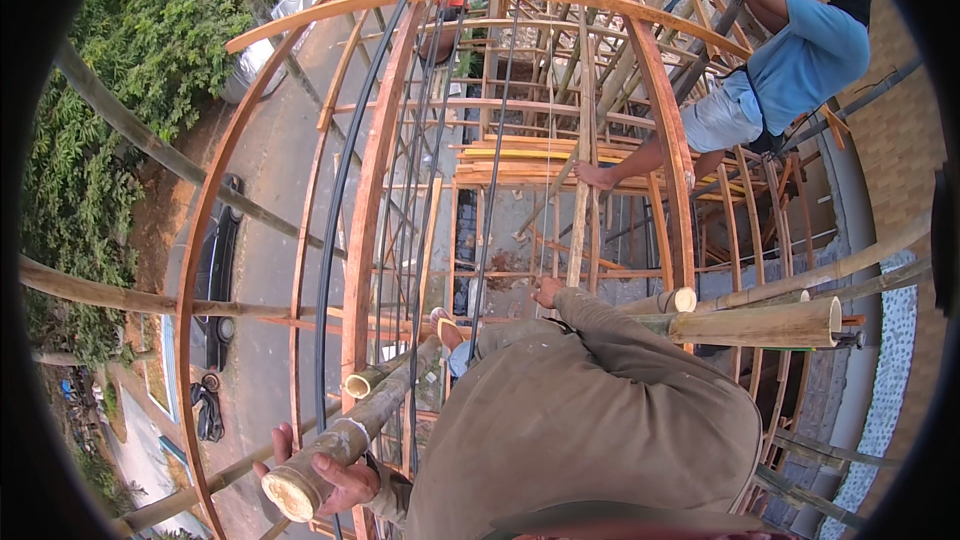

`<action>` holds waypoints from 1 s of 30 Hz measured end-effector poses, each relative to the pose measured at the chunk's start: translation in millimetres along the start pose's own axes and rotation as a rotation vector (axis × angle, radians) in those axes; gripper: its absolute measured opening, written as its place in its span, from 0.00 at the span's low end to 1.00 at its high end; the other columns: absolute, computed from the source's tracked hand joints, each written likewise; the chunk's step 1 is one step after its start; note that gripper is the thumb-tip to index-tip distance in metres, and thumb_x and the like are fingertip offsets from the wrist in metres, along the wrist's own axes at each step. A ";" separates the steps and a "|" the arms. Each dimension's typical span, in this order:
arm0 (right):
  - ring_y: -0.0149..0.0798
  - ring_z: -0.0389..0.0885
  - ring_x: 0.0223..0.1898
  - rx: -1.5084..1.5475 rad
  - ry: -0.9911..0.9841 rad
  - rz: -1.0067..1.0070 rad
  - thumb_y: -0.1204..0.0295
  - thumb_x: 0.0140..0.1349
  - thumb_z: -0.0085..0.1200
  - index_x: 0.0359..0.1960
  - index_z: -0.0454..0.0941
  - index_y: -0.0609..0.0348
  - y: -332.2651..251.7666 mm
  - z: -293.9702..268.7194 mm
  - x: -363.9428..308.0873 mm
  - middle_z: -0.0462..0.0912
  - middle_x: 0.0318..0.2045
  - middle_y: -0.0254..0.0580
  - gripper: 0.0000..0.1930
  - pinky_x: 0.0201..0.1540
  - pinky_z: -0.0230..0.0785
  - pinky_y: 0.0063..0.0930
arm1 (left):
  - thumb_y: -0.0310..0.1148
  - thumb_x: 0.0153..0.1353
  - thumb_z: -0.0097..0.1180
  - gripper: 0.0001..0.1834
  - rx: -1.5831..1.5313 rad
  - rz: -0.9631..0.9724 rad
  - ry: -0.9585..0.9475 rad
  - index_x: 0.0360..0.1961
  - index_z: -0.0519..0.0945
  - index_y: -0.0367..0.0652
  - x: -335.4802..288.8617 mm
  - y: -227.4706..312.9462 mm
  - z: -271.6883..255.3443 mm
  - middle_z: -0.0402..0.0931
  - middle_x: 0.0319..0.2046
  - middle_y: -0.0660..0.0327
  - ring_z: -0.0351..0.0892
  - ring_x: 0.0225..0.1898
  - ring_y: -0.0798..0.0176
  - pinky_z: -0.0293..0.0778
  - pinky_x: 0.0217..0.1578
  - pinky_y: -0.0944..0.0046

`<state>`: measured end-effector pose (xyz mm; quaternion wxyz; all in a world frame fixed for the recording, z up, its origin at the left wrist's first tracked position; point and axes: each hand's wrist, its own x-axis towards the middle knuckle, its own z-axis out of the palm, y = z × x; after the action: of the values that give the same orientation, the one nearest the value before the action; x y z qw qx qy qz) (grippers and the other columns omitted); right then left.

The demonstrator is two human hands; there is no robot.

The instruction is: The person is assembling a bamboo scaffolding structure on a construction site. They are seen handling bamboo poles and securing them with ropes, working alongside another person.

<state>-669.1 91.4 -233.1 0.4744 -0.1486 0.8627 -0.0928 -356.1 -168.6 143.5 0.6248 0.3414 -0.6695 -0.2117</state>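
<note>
My left hand [350, 485] is wrapped around the near end of a thick bamboo pole [352, 432], with thumb and fingers on opposite sides. The pole slants away toward my sandalled foot [447, 327]. Beside it lies the cut end of another bamboo pole [364, 383]. My right hand [547, 292] is out past my knee, its fingers curled, near the lower end of a narrow wooden batten [580, 225]. Whether those fingers hold anything is hidden.
Wooden beams [375, 190] and dark cables [345, 180] run past me above a road with a parked black car [218, 275]. At the upper right a person in a blue shirt [812, 45] stands on the framework. Cut bamboo ends [760, 325] jut out at my right.
</note>
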 end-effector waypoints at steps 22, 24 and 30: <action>0.59 0.71 0.61 -0.077 0.022 -0.055 0.56 0.63 0.54 0.61 0.72 0.58 8.1 13.4 15.8 0.75 0.58 0.57 0.27 0.65 0.62 0.46 | 0.34 0.59 0.59 0.40 -0.055 -0.099 0.034 0.67 0.55 0.26 -6.5 -2.0 -2.1 0.77 0.48 0.39 0.75 0.52 0.47 0.63 0.61 0.45; 0.59 0.71 0.61 -0.063 0.025 -0.057 0.57 0.63 0.54 0.61 0.72 0.59 7.0 11.9 15.5 0.74 0.58 0.57 0.27 0.65 0.62 0.46 | 0.34 0.59 0.59 0.40 -0.028 -0.047 0.001 0.67 0.54 0.26 -5.5 -4.2 -5.2 0.77 0.48 0.39 0.75 0.52 0.47 0.62 0.61 0.44; 0.58 0.73 0.60 0.013 0.047 -0.028 0.58 0.63 0.56 0.59 0.72 0.62 5.3 8.0 8.7 0.76 0.56 0.60 0.27 0.63 0.65 0.46 | 0.41 0.62 0.56 0.31 0.119 0.045 -0.059 0.52 0.67 0.20 -0.3 -5.1 -7.7 0.77 0.43 0.40 0.77 0.51 0.42 0.63 0.62 0.37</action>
<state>-667.7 93.3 -245.8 0.4535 -0.1553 0.8709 -0.1084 -347.5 -170.8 140.7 0.5878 0.3565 -0.7067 -0.1673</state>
